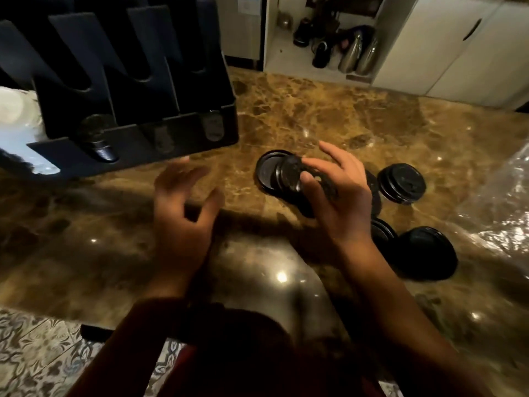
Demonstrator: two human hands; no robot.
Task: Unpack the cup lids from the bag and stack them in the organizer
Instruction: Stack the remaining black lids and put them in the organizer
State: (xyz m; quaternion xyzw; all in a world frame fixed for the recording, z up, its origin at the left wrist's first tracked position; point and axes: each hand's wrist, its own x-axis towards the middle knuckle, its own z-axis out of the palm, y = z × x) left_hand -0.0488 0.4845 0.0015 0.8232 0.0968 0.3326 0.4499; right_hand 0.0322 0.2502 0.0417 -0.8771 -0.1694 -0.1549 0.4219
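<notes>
The right hand is hovering over the brown marble bench, its thumb and curled fingers pinching a small nested stack of black cup lids tilted on edge; the index finger is sticking up free of the stack; just behind and to the left of the held stack, an upturned lid is lying flat on the bench, its hollow side showing. The left hand is hanging in the air between the stack and the organizer, blurred, its fingers spread wide and loosely bent, gripping nothing.

More loose lids are lying to the right of the right hand: one lid resting dome-up beyond the knuckles; another lid sitting nearer the bench's front edge, beside the wrist; a further lid is peeking out partly hidden behind the wrist. The clear plastic bag is lying crumpled at the far right edge, apart from the lids.

The black organizer is standing at the back left of the bench, its tall slotted dividers leaning away; a few dark lids are showing low in its front slots, though how many I cannot tell. A white blurred object is sitting to the organizer's left; metal bottles are standing on an open shelf in the white cabinet beyond the bench.
</notes>
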